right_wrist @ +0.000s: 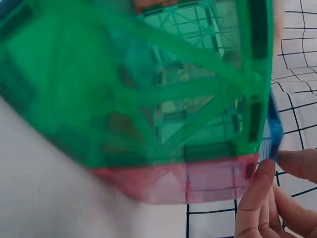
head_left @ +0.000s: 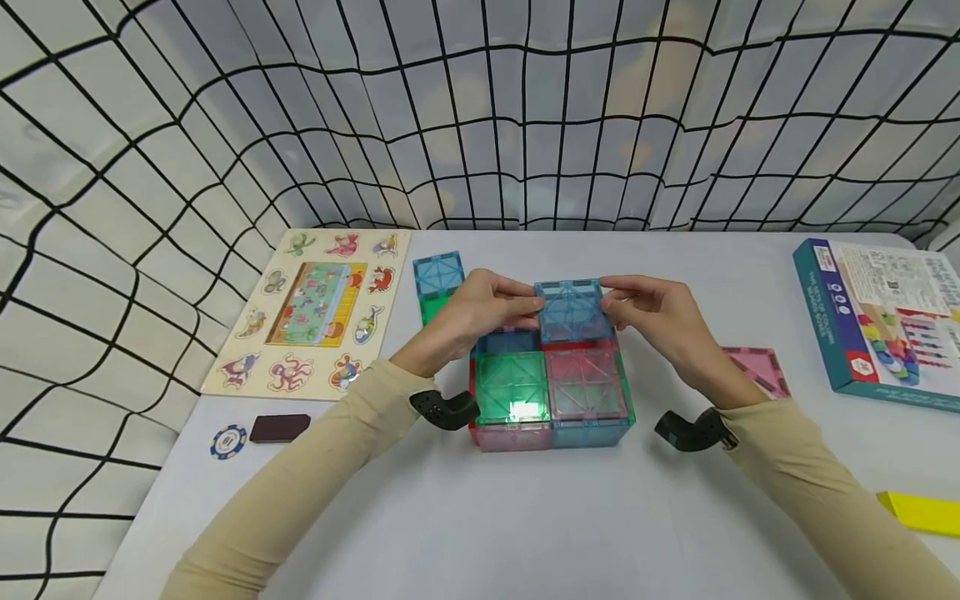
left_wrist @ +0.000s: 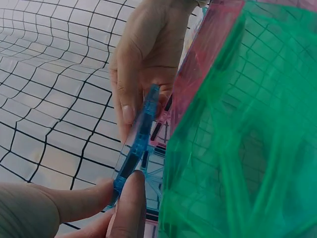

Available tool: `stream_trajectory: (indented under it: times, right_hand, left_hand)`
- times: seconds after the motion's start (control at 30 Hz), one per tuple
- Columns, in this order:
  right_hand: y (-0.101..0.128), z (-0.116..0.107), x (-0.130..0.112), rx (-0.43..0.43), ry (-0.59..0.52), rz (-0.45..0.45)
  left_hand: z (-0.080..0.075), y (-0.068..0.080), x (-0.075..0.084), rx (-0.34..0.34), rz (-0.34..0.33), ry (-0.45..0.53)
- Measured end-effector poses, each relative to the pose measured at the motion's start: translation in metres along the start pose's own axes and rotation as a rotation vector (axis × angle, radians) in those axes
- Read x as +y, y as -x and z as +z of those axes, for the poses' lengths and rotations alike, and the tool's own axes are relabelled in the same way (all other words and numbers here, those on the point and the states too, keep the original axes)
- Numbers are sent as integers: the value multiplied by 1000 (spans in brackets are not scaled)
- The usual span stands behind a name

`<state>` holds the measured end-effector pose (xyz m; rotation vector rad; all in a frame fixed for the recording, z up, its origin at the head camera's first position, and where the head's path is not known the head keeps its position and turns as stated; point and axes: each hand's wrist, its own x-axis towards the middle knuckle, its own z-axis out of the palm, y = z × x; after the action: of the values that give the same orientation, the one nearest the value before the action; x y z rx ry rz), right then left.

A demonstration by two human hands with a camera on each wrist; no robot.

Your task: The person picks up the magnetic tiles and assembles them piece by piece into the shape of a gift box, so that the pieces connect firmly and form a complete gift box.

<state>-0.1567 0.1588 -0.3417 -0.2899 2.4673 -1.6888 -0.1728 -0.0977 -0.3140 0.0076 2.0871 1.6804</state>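
Observation:
Both hands hold one blue square tile (head_left: 572, 310) by its side edges, just over the back right of a tile block (head_left: 551, 392). The block has a green top panel (head_left: 510, 385) and a pink top panel (head_left: 587, 382). My left hand (head_left: 531, 305) pinches the tile's left edge and my right hand (head_left: 612, 305) pinches its right edge. In the left wrist view the blue tile (left_wrist: 141, 141) shows edge-on between my left fingers (left_wrist: 130, 201) and the right hand (left_wrist: 143, 59), beside a green wall (left_wrist: 237, 148). In the right wrist view the right fingers (right_wrist: 260, 198) grip the blue tile (right_wrist: 271, 131) behind green (right_wrist: 148, 89) and pink (right_wrist: 198, 178) panels.
A wooden animal puzzle board (head_left: 315, 312) lies at the left, with a poker chip (head_left: 228, 442) and a dark block (head_left: 279, 427) below it. Flat blue and green tiles (head_left: 437, 283) lie behind the left hand. A pink triangle (head_left: 757, 371), a box (head_left: 885, 317) and a yellow piece (head_left: 922, 510) lie at the right. Netting surrounds the table.

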Motion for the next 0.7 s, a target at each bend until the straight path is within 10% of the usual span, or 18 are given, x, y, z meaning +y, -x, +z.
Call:
stream_trajectory:
  times: [0.27,0.7]
  right_hand:
    - [3,2,4,-19,-1,3]
    - [7,6,20,-150,-6,53]
  left_hand:
    - [6,1,2,-20,-31,-181]
    - [9,-4,-1,-137,-71,-77]
